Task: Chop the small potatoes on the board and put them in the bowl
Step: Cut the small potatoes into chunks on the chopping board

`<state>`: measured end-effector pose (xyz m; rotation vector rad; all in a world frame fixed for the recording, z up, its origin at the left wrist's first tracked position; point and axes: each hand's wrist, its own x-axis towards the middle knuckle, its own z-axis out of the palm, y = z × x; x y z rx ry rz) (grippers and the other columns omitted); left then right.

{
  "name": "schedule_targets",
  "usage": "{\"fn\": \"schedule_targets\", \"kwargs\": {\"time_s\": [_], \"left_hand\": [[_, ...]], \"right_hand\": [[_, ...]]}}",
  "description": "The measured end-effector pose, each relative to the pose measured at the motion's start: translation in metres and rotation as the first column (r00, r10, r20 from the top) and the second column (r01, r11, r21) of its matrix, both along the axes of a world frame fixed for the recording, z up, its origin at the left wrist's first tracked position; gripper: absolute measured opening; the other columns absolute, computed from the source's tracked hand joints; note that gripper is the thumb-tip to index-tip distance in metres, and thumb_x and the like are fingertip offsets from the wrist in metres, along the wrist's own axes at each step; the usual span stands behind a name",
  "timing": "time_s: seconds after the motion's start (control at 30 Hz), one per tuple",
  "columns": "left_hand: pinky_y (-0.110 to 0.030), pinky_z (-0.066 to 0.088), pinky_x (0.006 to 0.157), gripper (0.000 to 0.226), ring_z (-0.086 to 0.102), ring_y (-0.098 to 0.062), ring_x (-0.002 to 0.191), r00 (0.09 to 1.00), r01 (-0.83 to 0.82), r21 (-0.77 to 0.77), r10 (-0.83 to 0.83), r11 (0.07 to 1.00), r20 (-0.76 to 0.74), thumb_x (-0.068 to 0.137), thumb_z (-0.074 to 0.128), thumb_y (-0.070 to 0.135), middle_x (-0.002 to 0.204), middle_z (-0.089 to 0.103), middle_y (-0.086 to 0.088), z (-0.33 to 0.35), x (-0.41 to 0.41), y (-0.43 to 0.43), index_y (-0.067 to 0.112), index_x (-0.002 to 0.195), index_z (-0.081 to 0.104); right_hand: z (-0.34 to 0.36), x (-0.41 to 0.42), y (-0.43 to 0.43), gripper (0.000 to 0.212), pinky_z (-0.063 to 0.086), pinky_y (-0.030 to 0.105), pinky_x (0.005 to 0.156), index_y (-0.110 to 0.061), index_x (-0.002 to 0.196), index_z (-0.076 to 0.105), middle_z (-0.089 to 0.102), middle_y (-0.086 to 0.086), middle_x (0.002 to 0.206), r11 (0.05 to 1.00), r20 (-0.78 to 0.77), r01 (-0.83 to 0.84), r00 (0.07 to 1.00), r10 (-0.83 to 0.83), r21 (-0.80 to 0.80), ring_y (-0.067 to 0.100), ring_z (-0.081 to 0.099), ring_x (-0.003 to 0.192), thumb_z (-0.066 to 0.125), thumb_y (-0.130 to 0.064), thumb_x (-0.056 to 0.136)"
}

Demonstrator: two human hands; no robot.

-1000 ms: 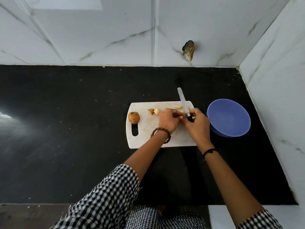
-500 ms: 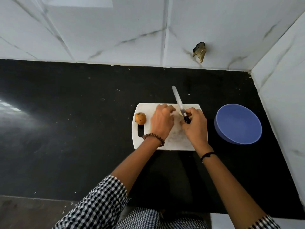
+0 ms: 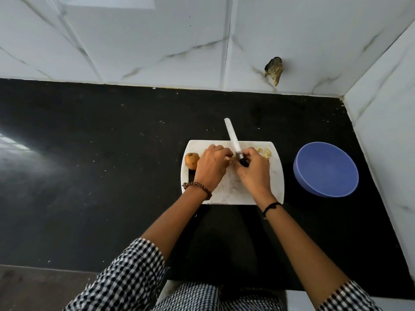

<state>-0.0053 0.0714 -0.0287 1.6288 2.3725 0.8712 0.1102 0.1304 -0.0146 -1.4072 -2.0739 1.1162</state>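
Head view: a white board (image 3: 275,176) lies on the black worktop (image 3: 112,164). The right hand (image 3: 253,173) grasps the black handle of a knife (image 3: 233,140), whose pale blade points away past the board's far edge. The left hand (image 3: 211,169) sits just left of the blade with its fingers curled down; whether it grips anything I cannot tell. A whole potato (image 3: 191,160) rests at the board's left edge. Cut pieces (image 3: 265,153) lie at the far right corner. A blue bowl (image 3: 325,171) stands right of the board, apart from it.
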Motion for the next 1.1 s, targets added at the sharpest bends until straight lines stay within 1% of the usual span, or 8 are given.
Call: {"fn": "schedule_targets", "kwargs": {"time_s": [0.13, 0.23, 0.4, 0.6, 0.7, 0.77, 0.87, 1.1], "left_hand": [[-0.023, 0.057, 0.078, 0.018, 0.067, -0.006, 0.082, 0.891, -0.092, 0.128, 0.024, 0.987, 0.454, 0.081, 0.074, 0.009, 0.093, 0.072, 0.002, 0.001, 0.019, -0.018, 0.013, 0.098, 0.07], [-0.02, 0.055, 0.083, 0.018, 0.067, -0.001, 0.086, 0.789, -0.112, 0.069, 0.046, 0.991, 0.613, 0.082, 0.075, 0.017, 0.094, 0.073, 0.007, -0.001, 0.031, -0.033, 0.015, 0.099, 0.071], [-0.02, 0.053, 0.079, 0.016, 0.06, 0.001, 0.087, 0.865, -0.099, -0.07, 0.12, 0.993, 0.488, 0.08, 0.074, 0.024, 0.093, 0.07, 0.013, -0.007, 0.035, -0.048, 0.028, 0.096, 0.073], [-0.012, 0.044, 0.085, 0.039, 0.055, -0.005, 0.097, 0.89, -0.064, -0.078, 0.092, 0.995, 0.446, 0.079, 0.077, 0.026, 0.107, 0.063, 0.007, -0.005, 0.037, -0.056, 0.02, 0.116, 0.065], [-0.021, 0.046, 0.087, 0.036, 0.053, -0.01, 0.1, 0.93, -0.036, -0.092, 0.067, 0.995, 0.36, 0.085, 0.071, 0.027, 0.107, 0.061, 0.001, -0.007, 0.037, -0.053, 0.016, 0.119, 0.066], [-0.025, 0.047, 0.089, 0.031, 0.052, -0.014, 0.102, 0.95, 0.003, -0.105, 0.03, 0.994, 0.312, 0.087, 0.069, 0.024, 0.108, 0.06, -0.001, -0.008, 0.035, -0.051, 0.016, 0.117, 0.068], [-0.023, 0.045, 0.087, 0.026, 0.05, -0.014, 0.101, 0.967, 0.037, -0.11, -0.008, 0.993, 0.253, 0.086, 0.069, 0.02, 0.105, 0.059, -0.002, -0.01, 0.034, -0.048, 0.017, 0.111, 0.07], [-0.021, 0.052, 0.077, 0.023, 0.06, -0.007, 0.086, 0.941, 0.005, -0.084, 0.024, 0.996, 0.338, 0.079, 0.077, 0.021, 0.095, 0.068, 0.003, -0.006, 0.035, -0.049, 0.014, 0.099, 0.068]], "right_hand": [[0.0, 0.018, -0.009, 0.025, 0.048, 0.015, 0.077, -0.021, 0.113, 0.062, 0.068, -0.007, 0.103, 0.998, -0.055, 0.032, 0.998, -0.035, -0.06, 0.007, 0.063, 0.092, 0.072, -0.019, 0.09], [-0.004, 0.034, -0.018, 0.029, 0.053, 0.022, 0.084, -0.021, 0.114, 0.062, 0.069, -0.008, 0.105, 0.998, -0.061, 0.032, 0.998, -0.035, -0.058, 0.007, 0.065, 0.095, 0.074, -0.017, 0.088], [-0.013, 0.052, -0.033, 0.028, 0.053, 0.017, 0.081, -0.023, 0.111, 0.063, 0.071, -0.009, 0.102, 0.996, -0.079, 0.026, 0.996, -0.033, -0.091, 0.004, 0.066, 0.094, 0.076, -0.016, 0.086], [-0.016, 0.065, -0.044, 0.026, 0.054, 0.015, 0.077, -0.024, 0.111, 0.063, 0.07, -0.014, 0.099, 0.993, -0.101, 0.043, 0.993, -0.053, -0.106, -0.002, 0.066, 0.09, 0.075, -0.022, 0.088], [-0.018, 0.07, -0.047, 0.022, 0.058, 0.023, 0.071, -0.024, 0.107, 0.063, 0.071, -0.009, 0.092, 0.993, -0.093, 0.055, 0.994, -0.065, -0.102, 0.004, 0.069, 0.078, 0.074, -0.023, 0.089], [-0.018, 0.071, -0.049, 0.02, 0.057, 0.02, 0.065, -0.023, 0.106, 0.061, 0.07, -0.007, 0.089, 0.993, -0.083, 0.052, 0.995, -0.061, -0.105, 0.004, 0.068, 0.07, 0.073, -0.025, 0.09], [-0.017, 0.066, -0.051, 0.021, 0.057, 0.022, 0.067, -0.023, 0.104, 0.061, 0.07, -0.006, 0.089, 0.996, -0.083, 0.041, 0.995, -0.047, -0.076, 0.007, 0.069, 0.073, 0.072, -0.034, 0.09], [-0.017, 0.056, -0.043, 0.017, 0.06, 0.029, 0.077, -0.026, 0.101, 0.063, 0.07, -0.01, 0.092, 0.993, -0.095, 0.061, 0.993, -0.07, -0.101, 0.009, 0.069, 0.083, 0.075, -0.025, 0.088]]}}
